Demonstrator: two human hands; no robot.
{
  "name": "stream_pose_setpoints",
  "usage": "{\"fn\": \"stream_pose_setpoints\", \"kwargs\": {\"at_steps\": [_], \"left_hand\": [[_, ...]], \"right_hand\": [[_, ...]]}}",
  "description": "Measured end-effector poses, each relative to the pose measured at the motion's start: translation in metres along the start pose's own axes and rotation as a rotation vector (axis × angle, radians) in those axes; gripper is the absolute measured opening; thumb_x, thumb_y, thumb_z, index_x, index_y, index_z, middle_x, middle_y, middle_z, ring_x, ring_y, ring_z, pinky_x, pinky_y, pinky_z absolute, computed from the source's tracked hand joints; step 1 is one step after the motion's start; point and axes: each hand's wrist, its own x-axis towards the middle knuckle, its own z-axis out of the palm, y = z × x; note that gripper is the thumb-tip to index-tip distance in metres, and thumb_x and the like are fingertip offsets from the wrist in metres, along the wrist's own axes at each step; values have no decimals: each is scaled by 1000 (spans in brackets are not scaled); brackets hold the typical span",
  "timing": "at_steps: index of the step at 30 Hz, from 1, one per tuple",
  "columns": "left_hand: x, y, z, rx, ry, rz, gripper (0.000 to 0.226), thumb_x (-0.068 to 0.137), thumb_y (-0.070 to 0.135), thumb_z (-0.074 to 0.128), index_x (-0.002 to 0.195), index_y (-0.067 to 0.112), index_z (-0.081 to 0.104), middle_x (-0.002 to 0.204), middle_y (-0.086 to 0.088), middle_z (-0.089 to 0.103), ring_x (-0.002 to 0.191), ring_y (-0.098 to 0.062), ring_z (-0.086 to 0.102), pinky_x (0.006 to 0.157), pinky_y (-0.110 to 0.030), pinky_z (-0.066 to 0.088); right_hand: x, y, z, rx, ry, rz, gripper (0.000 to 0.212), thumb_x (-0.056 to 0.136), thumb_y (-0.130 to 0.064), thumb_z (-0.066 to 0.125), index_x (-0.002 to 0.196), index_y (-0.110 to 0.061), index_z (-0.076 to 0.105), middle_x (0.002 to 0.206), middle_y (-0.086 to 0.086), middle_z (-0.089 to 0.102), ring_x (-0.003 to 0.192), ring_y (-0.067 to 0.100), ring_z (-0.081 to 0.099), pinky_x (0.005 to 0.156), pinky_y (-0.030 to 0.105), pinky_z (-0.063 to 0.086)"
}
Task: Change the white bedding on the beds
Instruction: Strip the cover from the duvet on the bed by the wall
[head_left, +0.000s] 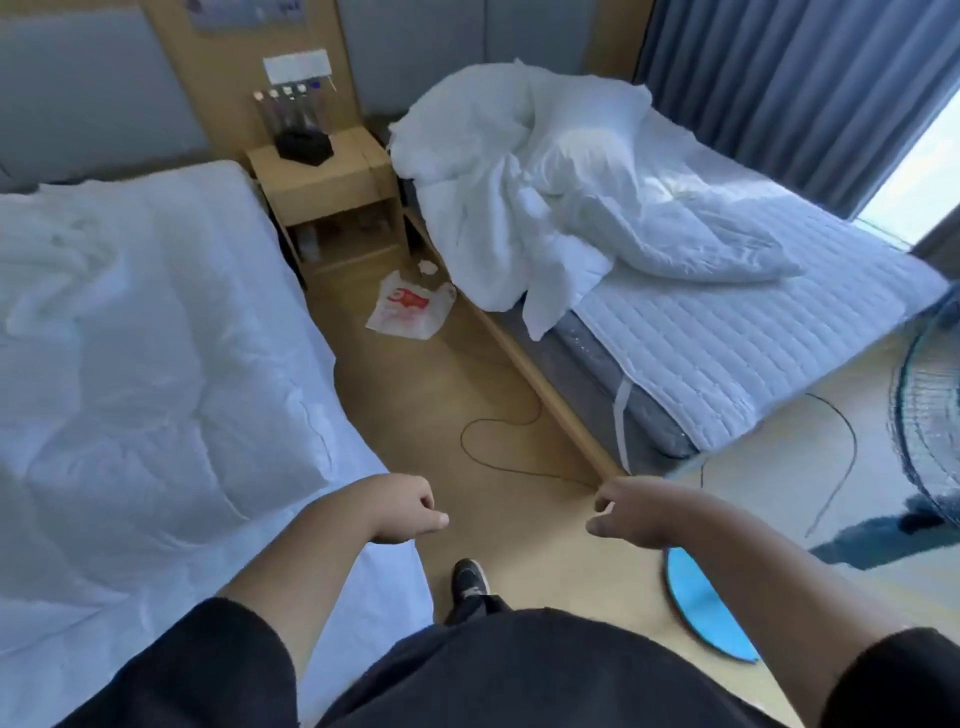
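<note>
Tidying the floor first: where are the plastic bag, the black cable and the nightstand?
plastic bag (408, 310), head view, printed middle.
black cable (470, 457), head view, floor loop.
nightstand (324, 171), head view, top surface.

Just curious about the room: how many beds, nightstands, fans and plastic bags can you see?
Beds: 2 (left bed, right bed)
Nightstands: 1
Fans: 1
Plastic bags: 1
Total: 5

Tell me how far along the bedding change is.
Done: the right bed is stripped to its quilted pad, its duvet heaped at the head. In hand: nothing; left hand and right hand are empty. Left: the left bed looks rumpled, and neither bed looks made.
</note>
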Motion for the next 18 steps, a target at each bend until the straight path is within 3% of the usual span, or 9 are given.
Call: {"fn": "stream_pose_setpoints", "kwargs": {"at_steps": [4,9,13,18], "left_hand": [[53,-28,-74,-93,36,-52,42,92,55,50,103,16,63,99,1,60,85,-20,56,78,-33,44],[93,-54,-165,-189,131,-89,31,93,52,51,98,23,59,102,3,64,92,-18,61,87,-34,48],[128,-76,-209,-222,132,-153,36,93,56,51,117,30,57,114,9,61,101,-11,58,91,-30,49],[185,-105,-261,-282,124,-243,40,92,59,51,122,33,57,116,12,59,102,-8,57,92,-29,48]], "right_hand": [[73,-34,-83,-33,-1,-42,52,97,-54,51,133,-19,59,136,3,60,123,24,56,103,39,45],[130,-63,-180,30,40,-97,48,99,-49,52,141,-25,51,140,-1,56,124,20,54,100,33,44],[186,-76,-238,20,13,-137,47,98,-49,54,140,-26,52,138,-3,56,122,17,54,98,30,44],[283,-109,-315,-87,-46,-247,51,97,-51,54,140,-23,52,139,-2,56,121,16,53,100,31,43]]}}
